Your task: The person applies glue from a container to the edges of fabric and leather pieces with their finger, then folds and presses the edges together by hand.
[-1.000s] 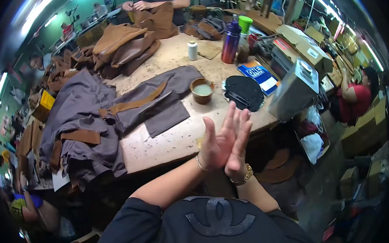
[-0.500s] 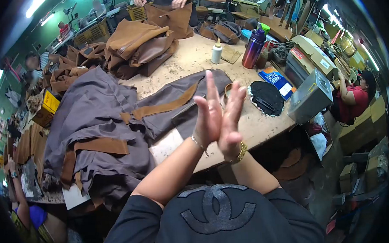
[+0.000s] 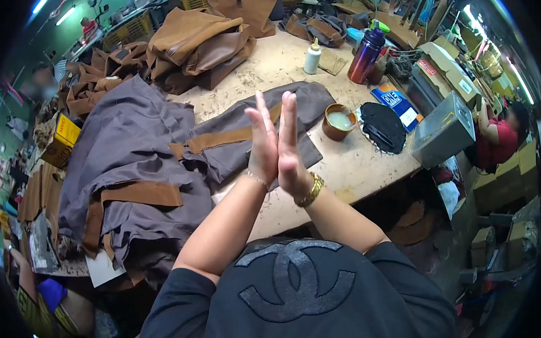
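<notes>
My left hand [image 3: 263, 148] and my right hand [image 3: 290, 153] are raised over the table edge, palms pressed together at the heels. Their fingers are stretched upward, and nothing shows between them. Behind them lies grey-purple lining fabric [image 3: 127, 142] with a brown suede strip [image 3: 221, 139] across it. A second brown strip [image 3: 142, 196] rests on the nearer folds. To the right of my right hand stands a small brown cup [image 3: 331, 132] with whitish paste inside. Beside the cup is a round black pad [image 3: 382, 128] with a pale edge.
A stack of brown leather pieces [image 3: 199, 48] sits at the back. A white squeeze bottle [image 3: 313, 59], a purple flask [image 3: 367, 56], a blue packet [image 3: 399, 108] and a grey metal box [image 3: 441, 131] line the right side. A person in red [image 3: 500, 138] sits at far right.
My hands have shifted left and come closer together, fingers more aligned. The brown cup, earlier mostly hidden behind my right hand, now shows fully. The view has turned slightly.
</notes>
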A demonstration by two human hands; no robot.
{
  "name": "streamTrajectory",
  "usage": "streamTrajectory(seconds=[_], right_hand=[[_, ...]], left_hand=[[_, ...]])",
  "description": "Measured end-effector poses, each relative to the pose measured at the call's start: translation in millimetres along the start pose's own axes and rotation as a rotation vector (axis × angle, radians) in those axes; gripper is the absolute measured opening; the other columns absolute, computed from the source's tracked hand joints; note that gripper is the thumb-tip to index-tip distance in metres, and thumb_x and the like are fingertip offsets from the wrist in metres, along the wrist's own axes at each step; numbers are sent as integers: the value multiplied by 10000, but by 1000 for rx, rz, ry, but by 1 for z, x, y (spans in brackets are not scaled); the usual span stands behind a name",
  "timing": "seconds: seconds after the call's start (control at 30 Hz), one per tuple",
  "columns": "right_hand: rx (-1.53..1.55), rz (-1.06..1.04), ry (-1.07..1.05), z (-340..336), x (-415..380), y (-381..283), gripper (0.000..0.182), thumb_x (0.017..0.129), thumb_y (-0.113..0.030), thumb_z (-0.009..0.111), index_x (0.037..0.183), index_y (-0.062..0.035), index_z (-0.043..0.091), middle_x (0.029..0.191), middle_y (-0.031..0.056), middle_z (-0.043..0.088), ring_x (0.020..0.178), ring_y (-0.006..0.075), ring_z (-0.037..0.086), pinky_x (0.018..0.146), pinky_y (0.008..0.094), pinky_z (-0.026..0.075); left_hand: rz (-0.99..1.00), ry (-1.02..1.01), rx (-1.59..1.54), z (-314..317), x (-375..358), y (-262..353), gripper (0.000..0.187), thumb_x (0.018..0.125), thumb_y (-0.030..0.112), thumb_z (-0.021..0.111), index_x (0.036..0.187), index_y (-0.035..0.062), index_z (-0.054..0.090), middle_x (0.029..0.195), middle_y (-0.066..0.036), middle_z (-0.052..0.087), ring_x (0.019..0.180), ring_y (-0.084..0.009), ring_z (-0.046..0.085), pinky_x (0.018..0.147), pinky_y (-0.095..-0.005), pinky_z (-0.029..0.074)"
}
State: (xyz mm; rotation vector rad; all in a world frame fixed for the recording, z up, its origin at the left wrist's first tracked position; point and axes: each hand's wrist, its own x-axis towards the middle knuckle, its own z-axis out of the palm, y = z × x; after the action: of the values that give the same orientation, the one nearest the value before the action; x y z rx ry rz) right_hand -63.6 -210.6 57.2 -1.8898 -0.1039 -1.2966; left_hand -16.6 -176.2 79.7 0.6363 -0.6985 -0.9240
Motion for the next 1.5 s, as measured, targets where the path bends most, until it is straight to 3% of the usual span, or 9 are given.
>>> streamTrajectory(seconds=[0.2, 0.27, 0.43, 0.73, 0.9, 1.07, 1.13, 1.23, 1.5], right_hand=[[-50, 242, 60, -40, 10, 45, 1036, 654, -788, 203, 1341, -49, -28, 1398, 167, -61, 1272, 347, -98, 1014, 446, -21], [-49, 236, 49, -47, 3, 51, 1034, 655, -786, 200, 1341, -47, -24, 1399, 165, -59, 1273, 344, -94, 1016, 438, -21], [-43, 224, -2, -54, -9, 56, 1030, 659, -783, 194, 1342, -41, -15, 1401, 159, -54, 1277, 337, -84, 1023, 417, -19], [11, -54, -218, -26, -3, 25, 1068, 618, -814, 206, 1344, -72, -47, 1398, 156, -85, 1286, 296, -74, 1011, 467, -19], [31, 251, -113, -26, 15, 67, 950, 707, -737, 233, 1350, -76, 3, 1382, 219, -61, 1272, 374, -83, 993, 480, -35], [451, 43, -297, 13, -9, 2, 985, 678, -755, 274, 1352, -73, 51, 1388, 203, -36, 1279, 349, -79, 1005, 464, -9], [443, 52, -417, -5, -12, 1, 971, 702, -701, 367, 1351, -82, -5, 1395, 181, -26, 1290, 310, -53, 1021, 416, 18], [615, 309, 13, -41, 3, 15, 827, 812, -333, 514, 1338, -101, -81, 1357, 173, 137, 1257, 262, 160, 990, 362, 212], [244, 559, 154, -117, -73, 25, 781, 787, 8, 511, 1336, -85, -37, 918, 109, 532, 866, 166, 523, 834, 291, 398]], left_hand=[[118, -232, -113, 17, 14, -13, 915, 676, 770, 127, 1348, 182, -74, 1411, -94, 38, 1297, -236, 58, 1030, -386, 49], [-51, 161, 60, 12, 21, -20, 819, 707, 747, 115, 1349, 265, -46, 1412, -64, 65, 1297, -212, 70, 1004, -473, 31], [59, -10, 276, 28, 19, -40, 936, 699, 751, 136, 1343, 103, -68, 1413, -91, -3, 1296, -205, -46, 1034, -331, -5], [127, 67, 246, -18, 20, -44, 848, 745, 711, 178, 1357, 148, 12, 1414, -97, 1, 1299, -254, 21, 1016, -458, 20], [-48, 183, -95, -11, 19, -38, 842, 769, 677, 137, 1348, 76, 26, 1411, -80, 41, 1298, -219, 42, 1043, -369, 41], [205, 509, 467, -87, 48, -36, 616, 880, 494, 255, 1323, 69, 208, 1376, -114, 181, 1262, -181, 162, 1020, -323, 93], [227, 632, 869, -87, 59, -33, 443, 862, 306, 465, 1203, 31, 397, 1063, -104, 531, 895, -144, 521, 737, -248, 428], [159, 287, 1039, -92, 64, -17, 199, 799, 158, 559, 924, 3, 568, 807, -104, 616, 735, -143, 570, 688, -263, 450], [-381, 131, 1848, -109, 92, -55, 391, 669, 354, 647, 902, 46, 586, 917, -167, 580, 885, -298, 554, 773, -380, 432]])
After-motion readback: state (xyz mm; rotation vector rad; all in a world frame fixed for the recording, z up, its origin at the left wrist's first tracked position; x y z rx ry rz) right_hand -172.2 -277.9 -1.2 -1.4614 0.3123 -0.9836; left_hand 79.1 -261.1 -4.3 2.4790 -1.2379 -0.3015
